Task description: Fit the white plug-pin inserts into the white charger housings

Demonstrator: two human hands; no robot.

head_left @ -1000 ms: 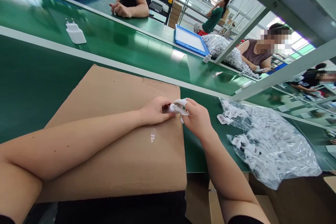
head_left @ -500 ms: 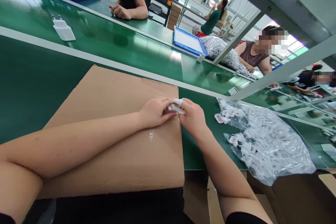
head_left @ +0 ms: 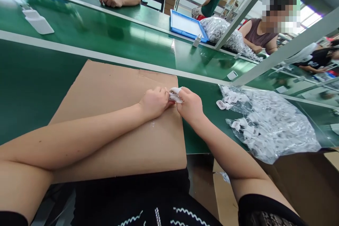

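Observation:
Over the right edge of a flat brown cardboard sheet [head_left: 113,127], my two hands meet around a small white plastic part [head_left: 175,95]. My right hand [head_left: 192,107] pinches it between thumb and fingers. Curled against its left side is my left hand [head_left: 154,103], knuckles up, its fingertips mostly hidden. The part's exact kind is covered by my fingers. To the right of my right hand lies a clear plastic bag [head_left: 278,123] full of white parts, with a loose white piece [head_left: 221,104] at its mouth.
Beyond a pale rail, a green conveyor belt carries a white plug charger [head_left: 38,20] and other white pieces [head_left: 232,75]. Blue-rimmed trays [head_left: 188,26] stand across it, where co-workers sit. A slanted metal post [head_left: 243,12] rises at right. An open carton [head_left: 304,183] sits below.
The view has shifted slightly. The charger on the belt appears further left. My left fingers have curled in more around the white part, and both hands stay together.

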